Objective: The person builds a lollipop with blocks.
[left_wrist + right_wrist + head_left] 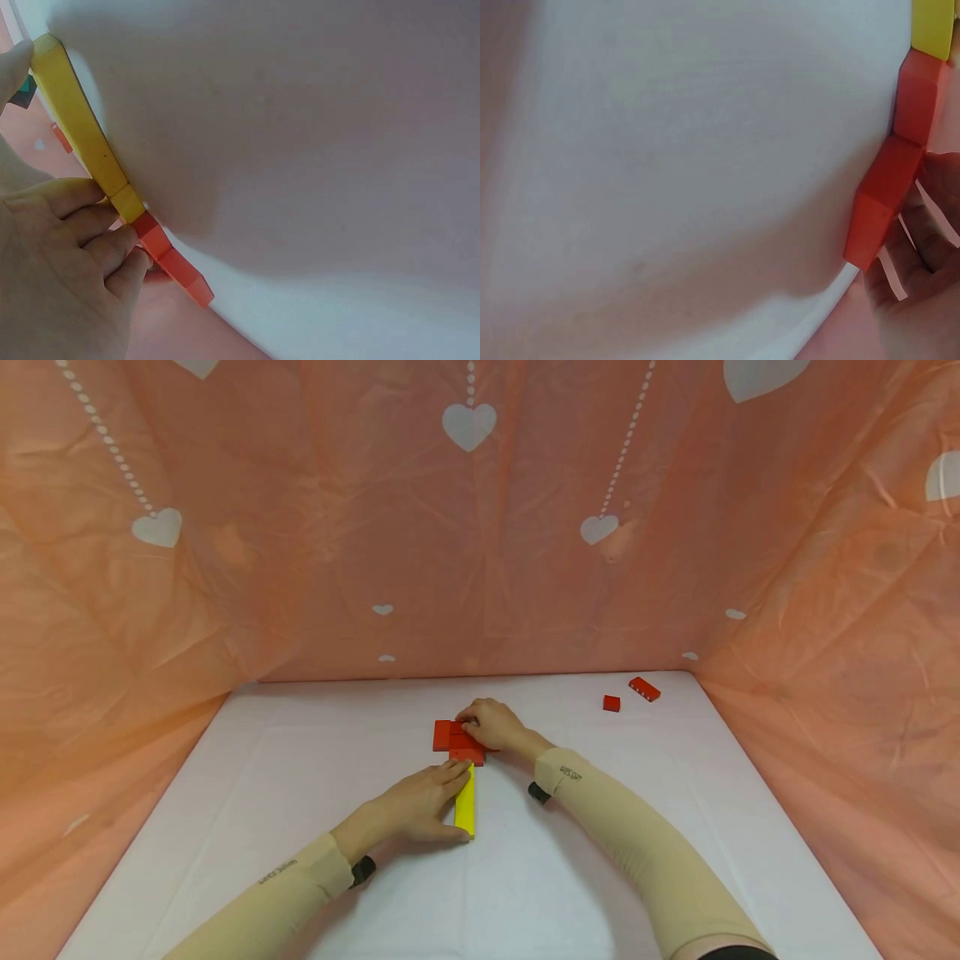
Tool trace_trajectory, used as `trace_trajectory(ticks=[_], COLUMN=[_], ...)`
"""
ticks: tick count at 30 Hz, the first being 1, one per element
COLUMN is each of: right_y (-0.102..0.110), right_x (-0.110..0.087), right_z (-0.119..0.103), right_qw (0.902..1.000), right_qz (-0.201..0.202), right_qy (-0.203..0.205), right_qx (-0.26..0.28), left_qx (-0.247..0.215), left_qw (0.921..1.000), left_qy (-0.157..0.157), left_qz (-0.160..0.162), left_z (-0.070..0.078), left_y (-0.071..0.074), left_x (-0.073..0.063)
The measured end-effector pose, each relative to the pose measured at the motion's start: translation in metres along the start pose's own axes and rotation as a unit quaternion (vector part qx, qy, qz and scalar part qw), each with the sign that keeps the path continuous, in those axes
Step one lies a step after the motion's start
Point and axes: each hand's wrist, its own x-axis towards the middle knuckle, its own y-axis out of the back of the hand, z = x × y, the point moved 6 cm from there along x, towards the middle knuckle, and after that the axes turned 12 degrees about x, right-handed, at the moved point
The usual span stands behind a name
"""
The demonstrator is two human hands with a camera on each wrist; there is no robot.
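A long yellow block [465, 810] lies lengthwise on the white table. My left hand [420, 802] holds it along its length, thumb at the near end and fingers over the far end. Past a seam in the left wrist view comes a short yellow section [127, 204], then red blocks [186, 277]. These form a flat cluster beyond the yellow, with one red block [441, 736] at the left and another [467, 757] in front. My right hand [495, 724] bends over the cluster's right side, thumb and fingers gripping a red block [885, 180]. It hides part of the cluster.
A small red block [611, 703] and a red bar with white dots [644, 688] lie at the table's back right. Pink curtain [480, 568] with white hearts stands behind the table [300, 752] and along both sides.
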Motion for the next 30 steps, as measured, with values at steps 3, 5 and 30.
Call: trace_trajectory(ticks=[3, 5, 30], right_y=[0.0002, 0.0003, 0.0085], right_x=[-0.0003, -0.0005, -0.0093], right_z=[-0.0002, -0.0003, 0.0009], right_qw=[1.0, 1.0, 0.9996], right_qz=[-0.001, -0.001, 0.015], right_qy=[0.001, 0.002, 0.0], right_qx=[0.0, 0.0, 0.024], left_qx=[-0.001, -0.001, 0.003], left_qw=[1.0, 1.0, 1.0], left_qy=[0.003, 0.004, 0.007], left_qz=[-0.001, -0.002, -0.006], left_z=[-0.0001, -0.0002, 0.0003], left_y=[-0.0002, -0.0003, -0.0012], left_x=[0.0003, 0.0005, 0.0022])
